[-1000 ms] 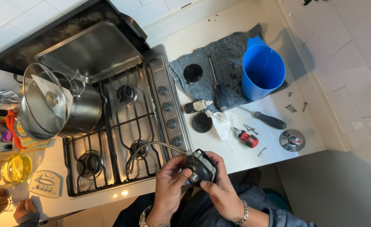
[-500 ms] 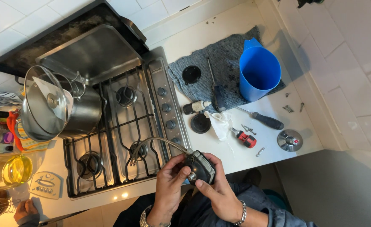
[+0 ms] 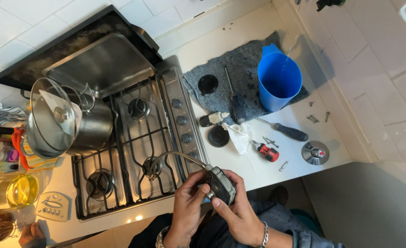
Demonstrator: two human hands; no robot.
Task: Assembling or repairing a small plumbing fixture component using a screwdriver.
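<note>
Item under handling: a small dark, rounded burner part [image 3: 219, 184] with a grey metal rim — held off the counter, tilted, just in front of the stove's near edge. The left hand [image 3: 188, 209] cups it from the left, thumb across its face; the right hand [image 3: 240, 216] supports it from below and the right, fingertips on its lower edge. A thin, curved metal tube [image 3: 175, 156] runs from the part's upper left, away from the left hand — arching over the near right burner. The finer details are unclear.
</note>
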